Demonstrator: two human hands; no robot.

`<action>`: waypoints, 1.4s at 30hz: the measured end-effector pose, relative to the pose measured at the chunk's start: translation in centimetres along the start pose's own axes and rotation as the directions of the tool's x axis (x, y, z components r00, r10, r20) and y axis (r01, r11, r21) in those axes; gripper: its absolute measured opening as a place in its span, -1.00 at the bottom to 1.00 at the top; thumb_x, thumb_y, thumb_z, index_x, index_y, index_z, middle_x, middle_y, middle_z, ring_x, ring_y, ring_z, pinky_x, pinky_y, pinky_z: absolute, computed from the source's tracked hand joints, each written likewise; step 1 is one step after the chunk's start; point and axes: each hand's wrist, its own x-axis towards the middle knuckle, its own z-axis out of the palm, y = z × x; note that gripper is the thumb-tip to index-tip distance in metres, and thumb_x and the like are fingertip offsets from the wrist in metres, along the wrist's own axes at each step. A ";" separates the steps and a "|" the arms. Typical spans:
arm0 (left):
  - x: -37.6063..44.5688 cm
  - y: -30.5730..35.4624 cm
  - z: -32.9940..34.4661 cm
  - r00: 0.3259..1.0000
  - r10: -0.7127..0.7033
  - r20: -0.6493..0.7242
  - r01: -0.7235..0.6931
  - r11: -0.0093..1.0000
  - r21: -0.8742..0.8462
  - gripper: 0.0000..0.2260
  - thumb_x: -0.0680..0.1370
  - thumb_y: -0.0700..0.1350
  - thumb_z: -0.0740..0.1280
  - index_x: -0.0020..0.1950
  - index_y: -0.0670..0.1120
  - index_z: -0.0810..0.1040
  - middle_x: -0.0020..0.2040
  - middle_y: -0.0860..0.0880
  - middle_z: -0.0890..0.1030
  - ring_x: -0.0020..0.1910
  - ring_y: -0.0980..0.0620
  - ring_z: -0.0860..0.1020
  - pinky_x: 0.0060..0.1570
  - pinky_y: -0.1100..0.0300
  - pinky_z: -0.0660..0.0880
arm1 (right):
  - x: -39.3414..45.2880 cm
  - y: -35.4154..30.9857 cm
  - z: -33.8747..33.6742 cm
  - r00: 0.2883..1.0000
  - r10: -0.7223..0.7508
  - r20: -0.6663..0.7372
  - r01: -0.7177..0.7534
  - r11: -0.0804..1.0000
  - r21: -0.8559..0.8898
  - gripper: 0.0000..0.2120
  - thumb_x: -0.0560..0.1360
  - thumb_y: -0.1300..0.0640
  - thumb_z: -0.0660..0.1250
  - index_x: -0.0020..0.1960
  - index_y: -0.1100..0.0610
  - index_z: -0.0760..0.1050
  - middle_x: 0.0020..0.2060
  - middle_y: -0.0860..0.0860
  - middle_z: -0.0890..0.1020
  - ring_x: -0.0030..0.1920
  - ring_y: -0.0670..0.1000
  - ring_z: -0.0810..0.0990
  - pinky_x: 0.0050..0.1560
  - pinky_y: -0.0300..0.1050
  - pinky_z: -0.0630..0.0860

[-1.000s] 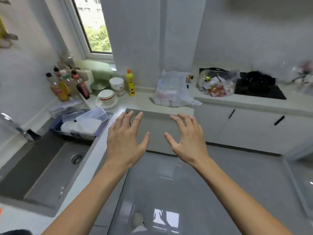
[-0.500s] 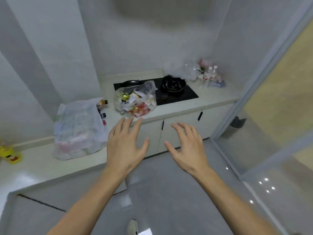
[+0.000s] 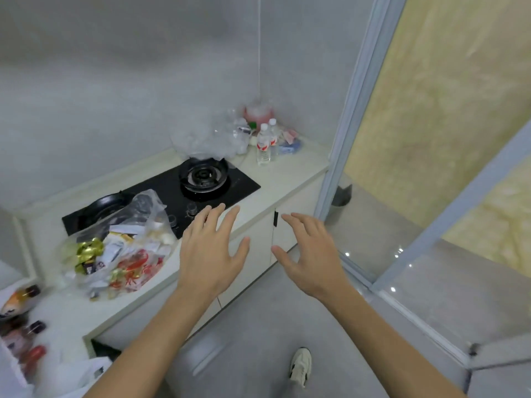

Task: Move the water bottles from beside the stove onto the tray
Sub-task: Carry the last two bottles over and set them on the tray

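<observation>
left hand (image 3: 211, 255): hovering empty, fingers spreading
right hand (image 3: 311, 259): hovering empty, fingers spreading
bottles (image 3: 267, 145): standing upright well beyond both hands, right of the stove (image 3: 172, 191)

No legible text, brand, number or sign appears anywhere in the frame. The two water bottles (image 3: 265, 145) beside the stove (image 3: 184, 191) carry red-and-white labels (lettering too small and blurred to read). Packets inside the clear plastic bag (image 3: 120, 248) show print, also unreadable.
</observation>
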 end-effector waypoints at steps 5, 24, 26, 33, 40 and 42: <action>10.8 1.8 3.9 0.999 -0.030 0.018 0.030 0.999 -0.021 -0.41 0.62 0.25 0.16 0.62 0.07 0.35 0.54 0.00 0.45 0.56 -0.07 0.32 0.35 -0.17 0.49 | 10.2 6.1 0.1 0.997 -0.001 0.075 0.001 1.000 -0.003 -0.31 0.57 -0.34 0.14 0.61 -0.05 0.24 0.52 -0.06 0.39 0.50 0.03 0.34 0.45 0.13 0.44; 43.6 -2.1 19.8 0.986 -0.105 0.131 0.120 0.986 -0.112 -0.36 0.57 0.24 0.16 0.60 -0.02 0.38 0.46 -0.07 0.51 0.45 -0.15 0.41 0.34 -0.15 0.49 | 44.9 19.8 8.4 0.968 0.046 0.246 -0.040 0.999 -0.030 -0.34 0.58 -0.17 0.39 0.58 0.03 0.28 0.46 0.00 0.43 0.39 0.13 0.41 0.35 0.15 0.49; 46.6 -2.5 21.2 0.977 -0.131 0.166 0.153 0.979 -0.132 -0.37 0.57 0.22 0.22 0.59 -0.04 0.37 0.46 -0.07 0.50 0.45 -0.15 0.40 0.34 -0.15 0.50 | 48.4 21.1 9.4 0.965 0.058 0.254 -0.050 0.998 -0.038 -0.33 0.57 -0.15 0.40 0.58 0.04 0.27 0.46 0.02 0.43 0.37 0.15 0.42 0.33 0.15 0.49; 55.3 -3.4 27.3 0.857 -0.324 0.400 0.456 0.839 -0.297 -0.31 0.56 0.14 0.43 0.63 0.05 0.26 0.45 -0.01 0.42 0.45 -0.10 0.44 0.31 -0.09 0.49 | 59.1 27.0 14.5 0.925 0.152 0.348 -0.178 0.983 0.044 -0.20 0.54 -0.13 0.48 0.61 0.09 0.16 0.52 0.10 0.40 0.51 0.21 0.39 0.49 0.14 0.41; 60.4 -2.2 33.7 0.743 -0.514 0.429 0.657 0.682 -0.321 -0.32 0.42 0.03 0.62 0.47 -0.03 0.43 0.25 -0.01 0.53 0.24 -0.05 0.54 0.17 0.05 0.50 | 67.4 30.9 19.8 0.888 -0.015 0.459 -0.124 0.955 0.270 0.01 0.43 -0.17 0.59 0.68 0.05 0.10 0.60 0.07 0.33 0.59 0.16 0.31 0.53 0.18 0.35; 61.1 -2.1 35.1 0.741 -0.526 0.417 0.656 0.700 -0.283 -0.35 0.40 0.04 0.62 0.43 -0.03 0.47 0.24 -0.01 0.58 0.24 -0.06 0.58 0.15 0.04 0.51 | 68.4 31.5 20.8 0.840 -0.094 0.535 -0.080 0.953 0.293 0.05 0.43 -0.13 0.60 0.70 0.05 0.04 0.63 0.07 0.27 0.61 0.15 0.27 0.58 0.17 0.28</action>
